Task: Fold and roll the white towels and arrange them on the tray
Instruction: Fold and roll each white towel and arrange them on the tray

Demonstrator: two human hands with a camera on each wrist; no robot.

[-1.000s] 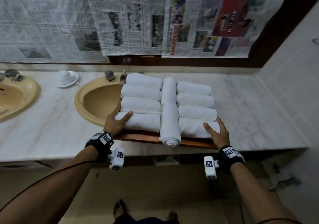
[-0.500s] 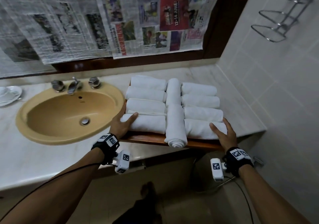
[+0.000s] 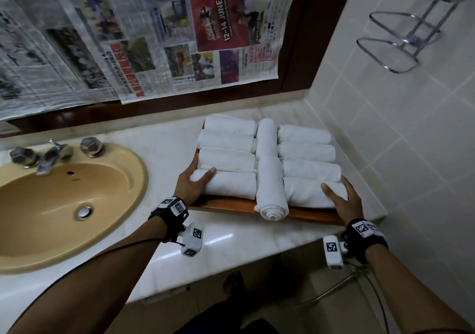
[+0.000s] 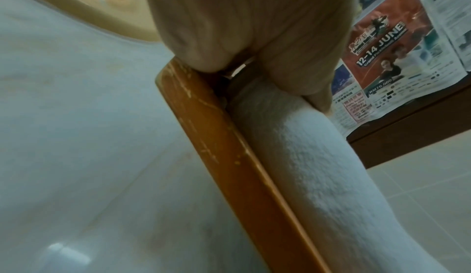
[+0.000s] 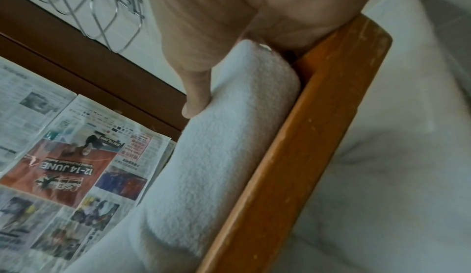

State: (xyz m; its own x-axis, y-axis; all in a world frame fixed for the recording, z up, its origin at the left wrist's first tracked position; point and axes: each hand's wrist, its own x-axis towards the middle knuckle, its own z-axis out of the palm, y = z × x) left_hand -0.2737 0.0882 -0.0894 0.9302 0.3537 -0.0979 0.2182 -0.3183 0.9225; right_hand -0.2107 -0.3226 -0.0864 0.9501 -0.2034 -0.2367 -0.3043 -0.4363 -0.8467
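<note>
Now, tray [image 3: 231, 206]: wooden, set on the marble table [image 3: 164, 138] in the corner by the tiled wall, just right of the sink [image 3: 64, 205].
Towels: white rolled towels [image 3: 227, 160] fill the tray, four crosswise on the left, four crosswise on the right, with two laid lengthwise down the middle; the near middle roll [image 3: 272, 192] pokes past the tray's front rim, its spiral end showing.
Left hand [image 3: 191, 184]: at the tray's near left corner, thumb lying over the nearest left roll [image 3: 226, 186], fingers reaching down the tray's left side; the left wrist view shows the palm [image 4: 242, 25] against the rim [image 4: 229, 156] and the thumb on the towel [image 4: 318, 166].
Right hand [image 3: 343, 198]: at the near right corner, thumb on the nearest right roll [image 3: 305, 192], fingers wrapped along the right side; the right wrist view shows the thumb [image 5: 196, 88] pressing into the towel [image 5: 216, 156] beside the rim [image 5: 305, 136].
Behind: newspaper sheets [image 3: 154, 38] on the wall, a wire rack [image 3: 401, 25] on the tiles.
</note>
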